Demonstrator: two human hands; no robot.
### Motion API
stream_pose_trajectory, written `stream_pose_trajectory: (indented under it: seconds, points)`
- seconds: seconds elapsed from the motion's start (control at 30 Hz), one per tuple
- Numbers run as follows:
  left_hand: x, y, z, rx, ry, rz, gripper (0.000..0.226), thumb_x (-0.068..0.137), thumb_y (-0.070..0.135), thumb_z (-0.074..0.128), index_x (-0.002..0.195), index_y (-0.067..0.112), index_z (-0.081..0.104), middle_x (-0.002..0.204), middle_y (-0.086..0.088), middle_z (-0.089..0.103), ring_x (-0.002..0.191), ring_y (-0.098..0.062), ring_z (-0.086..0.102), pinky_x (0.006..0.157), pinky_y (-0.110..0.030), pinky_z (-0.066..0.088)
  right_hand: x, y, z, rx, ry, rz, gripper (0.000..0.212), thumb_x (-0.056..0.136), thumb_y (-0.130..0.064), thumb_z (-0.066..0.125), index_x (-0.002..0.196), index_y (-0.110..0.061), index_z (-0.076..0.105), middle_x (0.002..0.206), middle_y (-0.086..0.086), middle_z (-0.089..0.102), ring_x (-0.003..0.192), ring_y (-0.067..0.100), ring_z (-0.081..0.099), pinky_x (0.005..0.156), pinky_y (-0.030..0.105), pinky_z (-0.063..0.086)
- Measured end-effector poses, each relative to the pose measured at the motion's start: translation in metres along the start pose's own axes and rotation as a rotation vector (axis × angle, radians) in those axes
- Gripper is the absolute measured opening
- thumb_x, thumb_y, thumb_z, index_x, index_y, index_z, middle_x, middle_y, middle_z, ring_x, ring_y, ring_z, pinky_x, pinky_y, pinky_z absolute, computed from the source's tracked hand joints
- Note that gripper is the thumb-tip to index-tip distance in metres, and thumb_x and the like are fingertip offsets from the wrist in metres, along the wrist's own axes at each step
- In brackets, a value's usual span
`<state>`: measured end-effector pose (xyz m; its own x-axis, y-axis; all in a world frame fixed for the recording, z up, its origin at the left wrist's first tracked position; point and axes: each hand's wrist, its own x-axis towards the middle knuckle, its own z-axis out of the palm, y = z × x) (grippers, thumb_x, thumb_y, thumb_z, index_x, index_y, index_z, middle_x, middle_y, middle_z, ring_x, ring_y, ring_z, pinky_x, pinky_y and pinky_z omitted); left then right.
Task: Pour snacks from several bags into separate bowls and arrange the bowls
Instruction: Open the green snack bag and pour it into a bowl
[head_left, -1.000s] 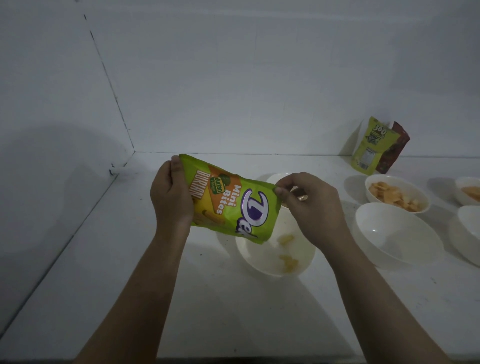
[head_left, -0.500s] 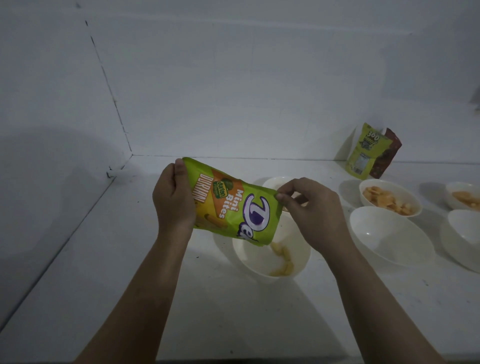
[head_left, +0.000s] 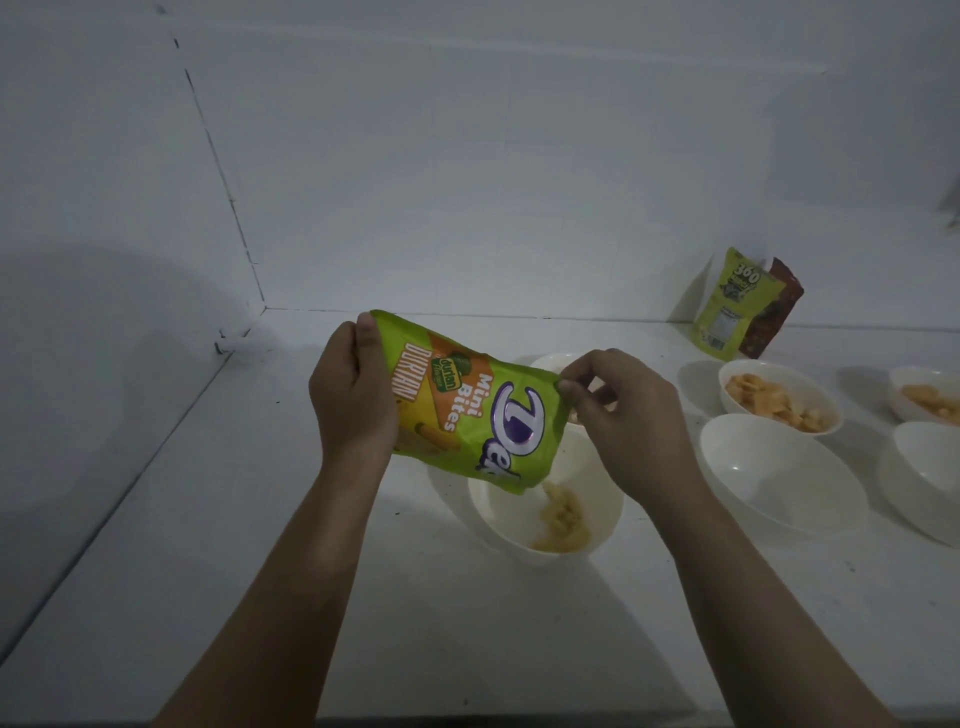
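The left hand (head_left: 353, 400) and right hand (head_left: 623, 415) tilt a green Mini Bites bag (head_left: 467, 405); yellow snacks (head_left: 563, 519) fall into the white bowl (head_left: 498, 514) below them.

Behind the right hand's fingers (head_left: 582, 375) we see only the rim of a far bowl (head_left: 550, 359); its contents stay hidden. The snack bag (head_left: 467, 410) covers its own open mouth below those fingers, and the left hand (head_left: 353, 400) hides its bottom corner. Two bowls (head_left: 930, 400) at the right are cut by the frame edge. The falling snack pieces (head_left: 563, 514) are blurred.
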<state>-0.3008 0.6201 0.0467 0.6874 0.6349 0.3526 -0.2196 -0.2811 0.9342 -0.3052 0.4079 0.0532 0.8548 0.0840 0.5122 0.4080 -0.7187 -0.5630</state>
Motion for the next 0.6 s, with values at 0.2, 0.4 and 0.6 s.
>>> stream_pose_trajectory:
  seconds: [0.2,0.4,0.6]
  points:
    - [0.0033,0.0022,-0.0016,0.017,-0.011,0.015,0.042,0.104,0.038,0.036,0.066,0.020,0.037,0.063,0.003,0.045,0.055,-0.004,0.048,0.050,-0.015,0.040,-0.0009,0.0021,0.0046,-0.094,0.025,-0.087,0.008,0.095,-0.012,0.062,0.088,-0.016,0.064,0.081,-0.013,0.052,0.070,0.007,0.050,0.059,0.009,0.035]
    - [0.0031,0.0037,-0.0047,0.046,-0.018,0.041,0.042,0.104,0.036,0.035,0.065,0.020,0.036,0.062,0.003,0.044,0.051,0.001,0.050,0.044,-0.006,0.035,-0.0004,0.0040,0.0057,-0.074,0.016,-0.083,0.010,0.092,-0.011,0.065,0.084,-0.017,0.066,0.078,-0.011,0.056,0.070,0.007,0.052,0.059,0.009,0.035]
    - [0.0045,0.0038,-0.0051,0.061,-0.028,0.058,0.041,0.104,0.035,0.035,0.065,0.021,0.036,0.062,0.003,0.044,0.050,0.008,0.050,0.044,-0.005,0.035,0.0013,0.0038,0.0056,-0.038,0.010,-0.065,0.012,0.091,-0.011,0.067,0.082,-0.018,0.066,0.075,-0.012,0.056,0.071,0.003,0.053,0.061,0.008,0.035]
